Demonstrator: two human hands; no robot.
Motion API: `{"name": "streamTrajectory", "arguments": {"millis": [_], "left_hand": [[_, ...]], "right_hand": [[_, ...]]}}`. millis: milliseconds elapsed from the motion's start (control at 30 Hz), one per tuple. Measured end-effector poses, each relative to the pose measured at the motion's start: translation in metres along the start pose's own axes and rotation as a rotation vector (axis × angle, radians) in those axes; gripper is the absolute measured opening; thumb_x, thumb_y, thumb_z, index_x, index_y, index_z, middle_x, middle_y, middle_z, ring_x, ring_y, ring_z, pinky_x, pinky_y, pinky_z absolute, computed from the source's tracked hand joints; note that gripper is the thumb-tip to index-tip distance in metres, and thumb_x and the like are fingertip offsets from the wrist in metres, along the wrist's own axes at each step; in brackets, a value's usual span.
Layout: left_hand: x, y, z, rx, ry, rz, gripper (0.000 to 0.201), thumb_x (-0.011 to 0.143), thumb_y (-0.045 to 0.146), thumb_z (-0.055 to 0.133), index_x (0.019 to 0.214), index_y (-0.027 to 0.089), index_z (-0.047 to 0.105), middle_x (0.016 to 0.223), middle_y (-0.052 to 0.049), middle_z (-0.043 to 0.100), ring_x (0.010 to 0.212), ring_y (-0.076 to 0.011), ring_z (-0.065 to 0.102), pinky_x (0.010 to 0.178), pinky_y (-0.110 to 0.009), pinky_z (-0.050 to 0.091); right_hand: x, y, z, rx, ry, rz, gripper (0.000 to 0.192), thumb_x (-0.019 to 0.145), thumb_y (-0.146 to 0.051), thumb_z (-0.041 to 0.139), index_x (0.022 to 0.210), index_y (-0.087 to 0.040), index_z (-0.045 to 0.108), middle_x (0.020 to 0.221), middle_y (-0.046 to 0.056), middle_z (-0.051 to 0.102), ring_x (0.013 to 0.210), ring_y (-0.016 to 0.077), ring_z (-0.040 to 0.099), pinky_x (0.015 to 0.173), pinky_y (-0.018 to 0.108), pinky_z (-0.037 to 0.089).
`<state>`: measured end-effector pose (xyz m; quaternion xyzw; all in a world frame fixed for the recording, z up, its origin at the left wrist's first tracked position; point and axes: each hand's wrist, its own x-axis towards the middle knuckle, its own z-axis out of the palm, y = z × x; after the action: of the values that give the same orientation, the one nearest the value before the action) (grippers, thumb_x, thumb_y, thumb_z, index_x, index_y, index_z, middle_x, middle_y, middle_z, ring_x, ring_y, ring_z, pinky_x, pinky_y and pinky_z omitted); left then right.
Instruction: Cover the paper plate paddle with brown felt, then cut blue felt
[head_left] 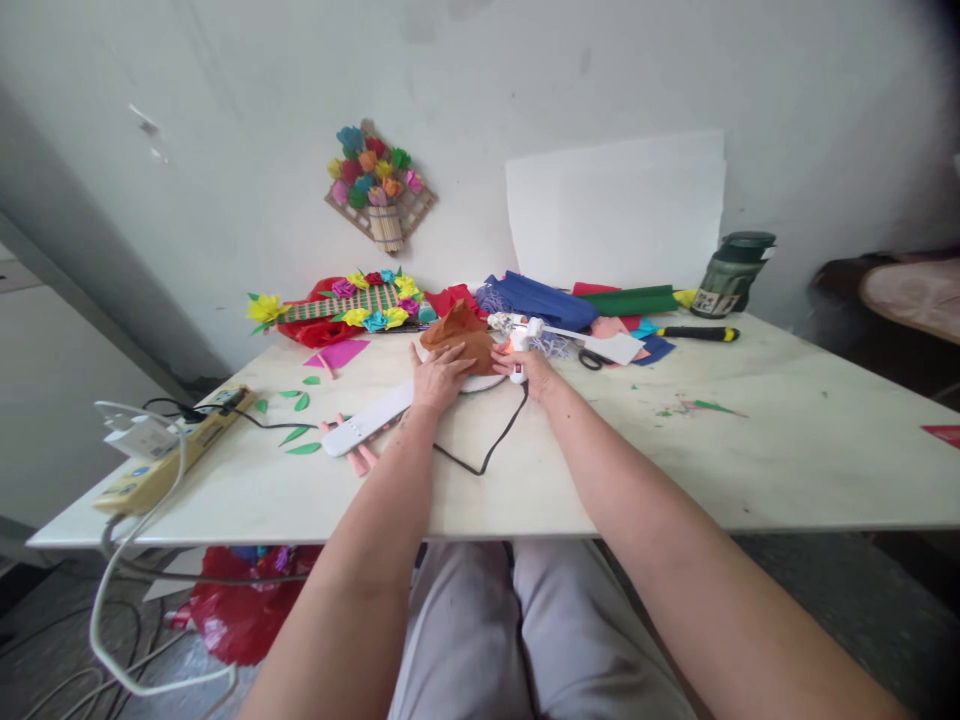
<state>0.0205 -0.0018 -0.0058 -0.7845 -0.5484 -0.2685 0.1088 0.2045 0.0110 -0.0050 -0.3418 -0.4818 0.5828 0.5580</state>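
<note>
My left hand (439,375) lies flat on a crumpled brown paper piece (461,335) that rests on a round white plate (480,383) in the middle of the table. My right hand (529,368) grips a white hot glue gun (517,345), its nozzle pointing left at the brown paper. The gun's black cord (495,445) loops across the tabletop toward me. A long white strip (367,420) lies just left of my left wrist, over some pink sticks.
A paper-flower craft (352,305) and coloured paper sheets (570,300) lie at the back. Black scissors (592,358), a yellow-handled tool (697,333) and a dark green bottle (731,272) are to the right. A yellow power strip (169,455) sits at the left edge. Green paper leaves (300,420) are scattered.
</note>
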Motion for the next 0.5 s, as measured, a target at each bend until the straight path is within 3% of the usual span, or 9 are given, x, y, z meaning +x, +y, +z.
{"name": "streamTrajectory", "arguments": {"millis": [167, 333, 500], "left_hand": [[0.003, -0.004, 0.001, -0.005, -0.05, -0.028, 0.025, 0.084, 0.039, 0.051, 0.104, 0.044, 0.066, 0.131, 0.007, 0.053, 0.124, -0.0256, 0.044, 0.108, -0.059, -0.009], [0.003, -0.001, -0.003, 0.002, -0.079, -0.063, 0.027, 0.084, 0.043, 0.05, 0.107, 0.045, 0.064, 0.132, 0.008, 0.052, 0.125, -0.0263, 0.042, 0.108, -0.058, -0.008], [0.005, -0.004, -0.003, 0.006, -0.123, -0.074, 0.029, 0.084, 0.044, 0.05, 0.109, 0.045, 0.063, 0.133, 0.007, 0.051, 0.126, -0.0266, 0.04, 0.108, -0.058, -0.006]], "right_hand": [[-0.005, -0.013, -0.017, -0.088, -0.113, 0.005, 0.024, 0.055, -0.016, 0.064, 0.079, -0.016, 0.058, 0.075, 0.004, 0.068, 0.046, 0.011, 0.055, 0.037, 0.021, 0.038], [-0.012, -0.028, -0.033, -0.244, -0.353, 0.025, 0.022, 0.062, -0.024, 0.065, 0.08, -0.016, 0.055, 0.057, 0.0, 0.064, 0.03, 0.0056, 0.039, 0.031, 0.019, 0.029], [-0.014, -0.034, -0.045, -0.333, -0.374, 0.121, 0.033, 0.068, -0.044, 0.067, 0.077, -0.015, 0.056, 0.053, 0.002, 0.062, 0.029, 0.0071, 0.041, 0.03, 0.02, 0.029]]}}
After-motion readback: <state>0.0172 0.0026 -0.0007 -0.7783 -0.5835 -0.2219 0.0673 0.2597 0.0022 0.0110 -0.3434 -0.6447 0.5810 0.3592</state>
